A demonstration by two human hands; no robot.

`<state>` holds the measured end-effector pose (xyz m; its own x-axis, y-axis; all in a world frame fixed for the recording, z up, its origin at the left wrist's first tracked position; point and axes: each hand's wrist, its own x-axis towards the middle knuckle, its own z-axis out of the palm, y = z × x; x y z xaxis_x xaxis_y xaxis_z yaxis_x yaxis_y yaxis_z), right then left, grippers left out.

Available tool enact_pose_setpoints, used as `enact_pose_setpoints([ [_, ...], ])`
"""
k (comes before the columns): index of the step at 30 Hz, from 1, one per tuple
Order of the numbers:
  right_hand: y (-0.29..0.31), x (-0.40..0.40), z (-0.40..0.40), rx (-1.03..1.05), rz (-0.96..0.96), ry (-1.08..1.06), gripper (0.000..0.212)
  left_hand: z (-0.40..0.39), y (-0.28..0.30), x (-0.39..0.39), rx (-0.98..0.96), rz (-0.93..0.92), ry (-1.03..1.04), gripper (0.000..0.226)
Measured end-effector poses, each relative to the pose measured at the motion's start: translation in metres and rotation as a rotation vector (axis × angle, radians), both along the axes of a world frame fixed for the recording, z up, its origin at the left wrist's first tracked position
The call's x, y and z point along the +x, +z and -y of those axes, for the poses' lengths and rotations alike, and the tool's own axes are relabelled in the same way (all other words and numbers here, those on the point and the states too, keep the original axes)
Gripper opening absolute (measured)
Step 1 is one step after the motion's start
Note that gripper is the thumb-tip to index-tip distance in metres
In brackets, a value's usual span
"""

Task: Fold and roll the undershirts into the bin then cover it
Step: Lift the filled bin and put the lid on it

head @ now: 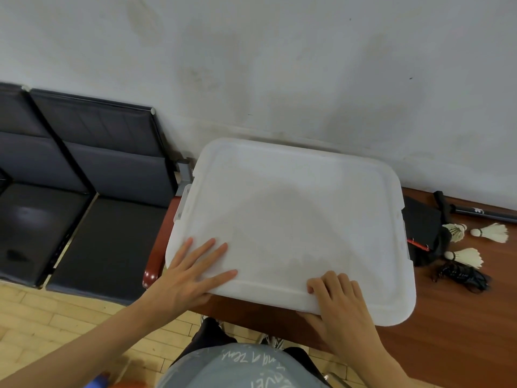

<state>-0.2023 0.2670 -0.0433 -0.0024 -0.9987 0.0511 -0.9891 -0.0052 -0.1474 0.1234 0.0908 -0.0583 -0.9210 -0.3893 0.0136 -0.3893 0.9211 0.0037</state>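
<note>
Your two hands are on the white lid (293,219), which lies flat across the bin and hides it; only a latch handle (180,204) of the bin peeks out beyond your left hand. What is inside cannot be seen, since the lid is cloudy and shows nothing through it.

Your left hand (187,275) lies spread on the lid's near left corner, fingers straight and fanned, the thumb tucked under the edge. Your right hand (340,303) grips the lid's near edge, fingers curled over the top and the thumb beneath the rim.

The lid's long axis runs from your left hand across to the right, slightly skewed, with its far long side close to the wall (279,65). It sits on the reddish tabletop (447,331), overhanging the near edge between your hands.

Past your right hand, on the tabletop, lie three shuttlecocks (489,232), a black bag (422,233) just beside the lid, and a dark racket handle (481,211). Beyond your left hand stand dark padded seats (84,177).
</note>
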Motion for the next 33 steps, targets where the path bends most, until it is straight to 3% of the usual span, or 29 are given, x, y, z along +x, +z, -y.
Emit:
enact_pose_setpoints([
  [3,-0.001,0.001,0.000,0.011,0.004,-0.007,0.043,0.002,0.001,0.000,0.015,0.020,0.006,0.086],
  [7,0.002,-0.009,0.002,0.064,0.065,0.035,0.042,0.001,0.005,0.001,0.065,-0.006,0.007,0.062],
  [11,0.020,-0.031,0.020,0.133,0.198,0.028,0.048,0.020,0.020,-0.006,0.200,-0.057,0.203,0.057],
  [13,0.025,-0.046,0.034,0.058,0.196,-0.004,0.040,0.038,0.025,-0.017,0.210,-0.075,0.325,0.062],
  [15,0.029,-0.067,0.051,-0.044,0.172,-0.089,0.024,0.061,0.027,-0.029,0.200,-0.086,0.446,0.068],
  [17,0.033,-0.092,0.066,-0.093,0.109,-0.247,0.022,0.083,0.029,-0.037,0.197,-0.111,0.559,0.069],
  [21,0.027,-0.134,0.081,-0.094,0.056,-0.574,0.045,0.114,0.024,-0.049,0.224,-0.096,0.820,0.068],
  [24,0.013,-0.139,0.082,0.004,0.092,-0.717,0.058,0.124,0.017,-0.059,0.476,-0.117,1.124,0.074],
  [33,0.005,-0.139,0.085,0.020,0.277,-0.904,0.062,0.123,0.010,-0.065,0.377,-0.194,1.122,0.072],
])
